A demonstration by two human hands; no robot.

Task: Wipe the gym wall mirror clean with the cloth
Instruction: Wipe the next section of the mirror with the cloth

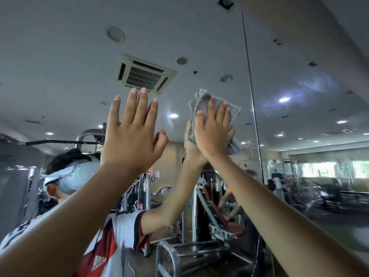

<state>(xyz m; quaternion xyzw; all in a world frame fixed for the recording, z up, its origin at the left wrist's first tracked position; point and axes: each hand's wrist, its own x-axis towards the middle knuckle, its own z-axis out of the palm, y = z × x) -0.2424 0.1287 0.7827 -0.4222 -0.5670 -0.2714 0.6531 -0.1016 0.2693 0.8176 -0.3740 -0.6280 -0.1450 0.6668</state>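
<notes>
Mirror (60,56): wiping under way, high on panel left of seam (252,100). Panel right of seam shows hazy smear (313,84) and specks, so likely still to do.
Left hand (129,136): fingers straight, spread, holding nothing; contact with glass unclear.
Right hand (213,132): fingers flat, pressing cloth (199,97) against glass.

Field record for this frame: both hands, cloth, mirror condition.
left hand: raised, fingers straight and spread, holds nothing; contact with mirror unclear
right hand: flat, pressing cloth against mirror
cloth: grey, bunched, under right palm and fingers
mirror: vertical seam right of cloth; hazy smear beyond it, upper right
</notes>
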